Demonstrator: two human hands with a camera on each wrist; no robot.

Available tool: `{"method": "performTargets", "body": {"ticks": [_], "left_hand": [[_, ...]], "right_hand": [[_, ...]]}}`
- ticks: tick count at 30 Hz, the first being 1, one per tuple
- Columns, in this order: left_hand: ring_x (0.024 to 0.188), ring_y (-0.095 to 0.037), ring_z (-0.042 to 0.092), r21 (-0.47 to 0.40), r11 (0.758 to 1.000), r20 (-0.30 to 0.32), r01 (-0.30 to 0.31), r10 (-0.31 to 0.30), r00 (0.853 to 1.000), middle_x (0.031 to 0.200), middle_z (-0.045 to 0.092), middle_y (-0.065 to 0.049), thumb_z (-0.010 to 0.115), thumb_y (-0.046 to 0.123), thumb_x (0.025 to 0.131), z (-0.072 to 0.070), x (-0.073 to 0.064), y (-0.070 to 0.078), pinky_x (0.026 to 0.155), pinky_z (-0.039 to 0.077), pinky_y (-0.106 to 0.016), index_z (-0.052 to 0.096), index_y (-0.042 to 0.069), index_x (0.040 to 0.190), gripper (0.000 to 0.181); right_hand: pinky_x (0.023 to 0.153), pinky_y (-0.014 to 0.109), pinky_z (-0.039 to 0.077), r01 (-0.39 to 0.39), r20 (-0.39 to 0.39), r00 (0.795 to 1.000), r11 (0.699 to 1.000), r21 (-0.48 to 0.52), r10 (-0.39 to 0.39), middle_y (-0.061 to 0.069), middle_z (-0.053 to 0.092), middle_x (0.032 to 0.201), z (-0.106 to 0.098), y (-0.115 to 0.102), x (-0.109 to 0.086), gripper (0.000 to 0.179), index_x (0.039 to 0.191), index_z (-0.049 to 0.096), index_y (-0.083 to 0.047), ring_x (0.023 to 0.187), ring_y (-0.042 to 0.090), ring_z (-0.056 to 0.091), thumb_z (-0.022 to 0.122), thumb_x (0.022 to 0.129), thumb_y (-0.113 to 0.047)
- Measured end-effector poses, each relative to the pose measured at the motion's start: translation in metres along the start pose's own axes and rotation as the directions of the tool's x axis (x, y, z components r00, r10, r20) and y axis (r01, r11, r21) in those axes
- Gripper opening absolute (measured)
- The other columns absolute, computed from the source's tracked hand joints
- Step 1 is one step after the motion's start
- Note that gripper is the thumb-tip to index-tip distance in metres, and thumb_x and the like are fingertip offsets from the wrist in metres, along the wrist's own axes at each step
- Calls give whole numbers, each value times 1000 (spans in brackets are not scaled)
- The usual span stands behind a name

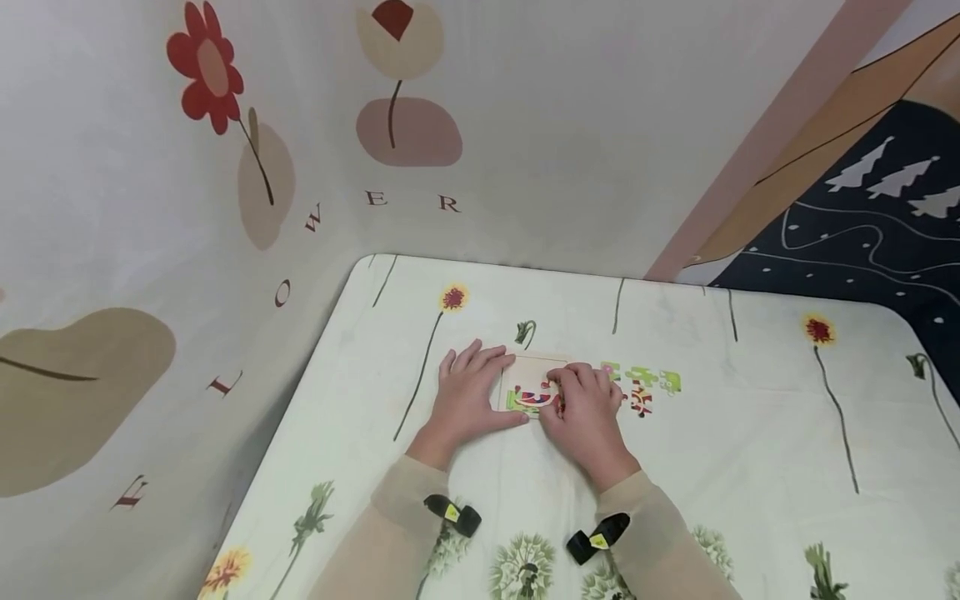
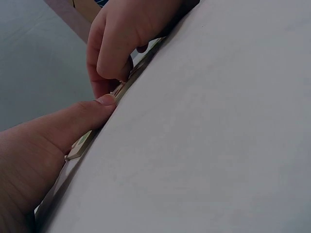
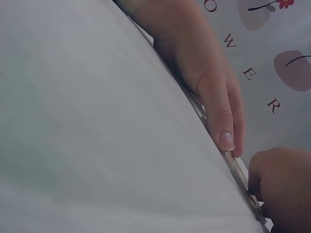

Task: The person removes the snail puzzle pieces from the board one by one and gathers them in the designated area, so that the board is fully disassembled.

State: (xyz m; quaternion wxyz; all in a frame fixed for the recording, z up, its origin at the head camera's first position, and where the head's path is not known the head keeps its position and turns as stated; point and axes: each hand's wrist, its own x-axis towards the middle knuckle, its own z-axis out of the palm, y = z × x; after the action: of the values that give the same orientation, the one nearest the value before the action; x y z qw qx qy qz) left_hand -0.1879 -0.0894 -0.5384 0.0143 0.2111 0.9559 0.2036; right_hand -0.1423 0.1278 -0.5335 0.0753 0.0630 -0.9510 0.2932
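A small pale puzzle board (image 1: 528,369) lies flat on the table, with red, white and green pieces fitted in its lower part. My left hand (image 1: 468,396) is spread at the board's left side; its straight thumb lies along the near edge and its fingertips reach the upper left. Over the board's right part, my right hand (image 1: 588,421) has bent fingers and pinches a puzzle piece (image 1: 559,405), mostly hidden by the fingers. In the left wrist view, the left thumb (image 2: 107,100) touches the board's edge beside the right fingertips.
Just right of the board lie several loose puzzle pieces, among them a red-and-white one (image 1: 641,400) and a green one (image 1: 671,382). A flower-printed white cloth covers the table (image 1: 750,450). Printed fabric walls (image 1: 562,167) rise behind and to the left.
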Motion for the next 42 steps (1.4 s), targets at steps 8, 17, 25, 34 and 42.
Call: {"method": "performTargets", "body": {"ticks": [8, 17, 25, 34, 42], "left_hand": [[159, -33, 25, 5, 1000, -17, -1, 1, 1000, 165, 45, 3, 83, 72, 78, -4, -3, -3, 124, 13, -66, 56, 23, 156, 95], [159, -34, 26, -3, 1000, -29, -11, 11, 1000, 164, 46, 2, 84, 71, 77, -5, -4, -4, 123, 13, -67, 57, 22, 155, 95], [159, -34, 26, -2, 1000, -18, -14, 14, 1000, 164, 46, 2, 83, 71, 78, -3, -2, -2, 124, 13, -67, 57, 22, 155, 95], [159, -34, 26, -11, 1000, -21, -19, 18, 1000, 164, 46, 1, 84, 71, 78, -2, -1, 0, 124, 13, -66, 57, 21, 155, 95], [158, -33, 27, -17, 999, -30, -28, 27, 999, 164, 47, 1, 83, 71, 78, 0, 0, 0, 123, 13, -67, 57, 21, 155, 95]], "right_hand": [[109, 67, 23, 38, -40, 999, 999, 19, -37, 10, 59, 130, 3, -2, 3, 36, 126, 70, -14, 122, 38, 43, 68, 90, -12], [106, 66, 26, 24, -49, 999, 1000, 15, -23, 10, 63, 125, 3, -6, 1, 37, 126, 69, -15, 119, 36, 45, 72, 90, -11], [105, 64, 26, 50, -90, 995, 998, 46, -46, 5, 67, 120, 2, 0, -1, 40, 128, 75, -16, 117, 33, 48, 71, 89, -8], [112, 66, 19, 80, -119, 991, 985, 155, -62, 6, 68, 122, 0, 6, -2, 43, 131, 78, -11, 121, 32, 48, 74, 88, -4], [112, 69, 19, 92, -123, 990, 983, 157, -73, 9, 69, 123, -2, 7, -2, 46, 135, 76, -9, 122, 36, 48, 69, 90, -1]]}}
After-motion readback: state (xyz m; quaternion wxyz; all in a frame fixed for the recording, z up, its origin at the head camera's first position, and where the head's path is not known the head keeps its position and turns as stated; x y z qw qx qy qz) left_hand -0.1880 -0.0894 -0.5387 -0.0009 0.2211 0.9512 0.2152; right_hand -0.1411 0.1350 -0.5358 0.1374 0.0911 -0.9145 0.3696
